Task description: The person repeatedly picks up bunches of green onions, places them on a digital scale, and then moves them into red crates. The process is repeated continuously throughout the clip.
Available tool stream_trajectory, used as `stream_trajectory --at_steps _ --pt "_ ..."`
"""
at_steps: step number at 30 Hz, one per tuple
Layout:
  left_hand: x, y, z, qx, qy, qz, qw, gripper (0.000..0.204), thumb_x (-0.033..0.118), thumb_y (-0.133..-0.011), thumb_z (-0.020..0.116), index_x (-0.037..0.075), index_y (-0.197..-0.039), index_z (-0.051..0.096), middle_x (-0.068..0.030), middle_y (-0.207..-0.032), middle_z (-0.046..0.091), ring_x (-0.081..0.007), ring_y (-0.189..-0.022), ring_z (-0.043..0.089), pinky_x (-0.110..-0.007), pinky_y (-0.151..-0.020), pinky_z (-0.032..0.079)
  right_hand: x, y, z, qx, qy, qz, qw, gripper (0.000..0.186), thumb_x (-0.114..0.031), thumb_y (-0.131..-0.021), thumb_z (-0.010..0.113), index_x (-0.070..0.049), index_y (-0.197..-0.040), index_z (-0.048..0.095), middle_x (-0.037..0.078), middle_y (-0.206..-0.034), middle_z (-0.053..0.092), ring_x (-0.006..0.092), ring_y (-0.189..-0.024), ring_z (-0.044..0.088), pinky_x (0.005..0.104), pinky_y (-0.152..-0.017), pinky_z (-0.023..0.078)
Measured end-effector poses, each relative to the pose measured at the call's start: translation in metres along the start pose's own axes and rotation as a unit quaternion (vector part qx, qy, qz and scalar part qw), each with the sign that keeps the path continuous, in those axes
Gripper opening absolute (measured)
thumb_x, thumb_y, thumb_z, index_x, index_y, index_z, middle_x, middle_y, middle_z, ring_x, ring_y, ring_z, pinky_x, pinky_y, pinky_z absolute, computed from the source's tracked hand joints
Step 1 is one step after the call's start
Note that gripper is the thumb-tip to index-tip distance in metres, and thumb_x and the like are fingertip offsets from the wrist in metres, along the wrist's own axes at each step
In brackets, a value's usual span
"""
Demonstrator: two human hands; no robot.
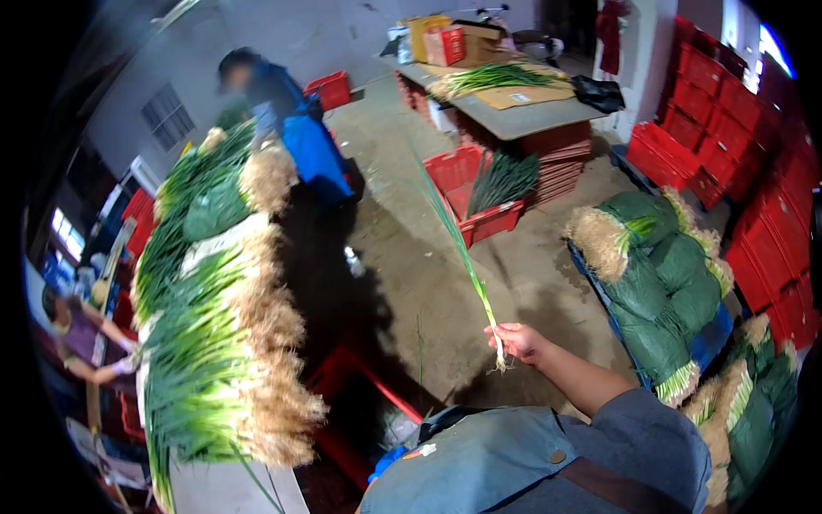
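Note:
My right hand (pixel 517 343) is closed around the white lower stem of a single spring onion (pixel 476 284). The onion's pale roots poke out below my fingers, and its long green leaves reach up and away over the floor. My left hand does not show. On the left, a long table (pixel 224 487) carries a thick row of spring onions (pixel 205 351), their brown, bushy roots (pixel 272 385) turned toward me. Close to my apron (pixel 479 467) lies something bright blue (pixel 385 464) that I cannot make out.
Beyond the floor stand a red crate (pixel 492 224) with green leaves and a table (pixel 514 122) with onions. Green-wrapped bundles (pixel 664 283) lie on a blue pallet (pixel 717 336) at right, near stacked red crates (pixel 711 111). Two people (pixel 291 111) work around the left table.

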State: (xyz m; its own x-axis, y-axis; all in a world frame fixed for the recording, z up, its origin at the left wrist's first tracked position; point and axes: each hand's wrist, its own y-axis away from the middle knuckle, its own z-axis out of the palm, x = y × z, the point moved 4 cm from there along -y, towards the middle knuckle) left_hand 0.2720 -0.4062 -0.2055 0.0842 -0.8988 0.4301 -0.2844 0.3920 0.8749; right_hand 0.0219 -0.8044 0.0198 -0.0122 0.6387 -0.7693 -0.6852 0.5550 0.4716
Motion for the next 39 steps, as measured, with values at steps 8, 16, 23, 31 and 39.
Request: stream_trajectory --at_steps 8,16,23,31,39 --pt "0.061 -0.114 -0.061 0.117 -0.149 0.073 0.979 0.051 0.049 -0.086 0.052 0.003 -0.108 0.06 -0.0157 -0.105 0.063 -0.0285 -0.098 0.059 -0.039 -0.084 0.046 -0.052 -0.015 -0.065 0.115 -0.11 -0.074 0.985 0.035 -0.018 -0.094 0.05 -0.018 -0.129 0.047 -0.001 -0.076 0.058 0.0032 -0.048 0.039 0.0174 -0.04 0.028" --pt "0.2 -0.167 -0.048 0.077 -0.088 0.076 0.99 0.054 0.049 -0.086 0.053 0.004 -0.115 0.058 -0.0176 -0.109 0.062 -0.029 -0.104 0.058 -0.039 -0.088 0.045 -0.212 -0.114 -0.155 0.246 -0.05 -0.266 0.931 0.06 -0.005 -0.091 0.047 -0.015 -0.144 0.02 0.002 -0.081 0.058 0.0056 -0.054 0.044 0.0189 -0.044 0.037" --pt "0.351 -0.157 0.002 0.119 -0.007 0.051 0.992 0.053 0.048 -0.087 0.051 0.005 -0.116 0.058 -0.0177 -0.108 0.063 -0.0278 -0.103 0.059 -0.038 -0.089 0.045 -0.543 -0.332 -0.242 0.282 0.03 -0.358 0.889 0.044 -0.012 -0.091 0.052 -0.018 -0.133 0.039 -0.001 -0.07 0.053 0.0059 -0.044 0.041 0.0195 -0.036 0.029" --pt "0.368 -0.068 0.065 0.168 0.055 0.092 0.98 0.052 0.047 -0.089 0.048 0.005 -0.117 0.057 -0.0177 -0.105 0.064 -0.0263 -0.102 0.06 -0.038 -0.089 0.045 -0.571 -0.554 -0.141 0.089 0.414 -0.309 0.852 0.086 -0.045 -0.087 0.057 -0.016 -0.147 0.003 0.018 -0.138 0.037 0.0248 -0.118 0.044 0.0368 -0.088 0.044" --pt "0.226 -0.022 0.181 0.287 0.292 0.071 0.909 0.046 0.037 -0.092 0.049 0.006 -0.126 0.051 -0.0071 -0.097 0.062 -0.0154 -0.083 0.058 -0.03 -0.079 0.049 -0.092 -0.422 -0.168 -0.442 0.575 0.262 0.637 0.016 -0.015 -0.088 0.051 -0.004 -0.098 0.055 0.009 -0.084 0.058 0.019 -0.07 0.056 0.0355 -0.063 0.049"
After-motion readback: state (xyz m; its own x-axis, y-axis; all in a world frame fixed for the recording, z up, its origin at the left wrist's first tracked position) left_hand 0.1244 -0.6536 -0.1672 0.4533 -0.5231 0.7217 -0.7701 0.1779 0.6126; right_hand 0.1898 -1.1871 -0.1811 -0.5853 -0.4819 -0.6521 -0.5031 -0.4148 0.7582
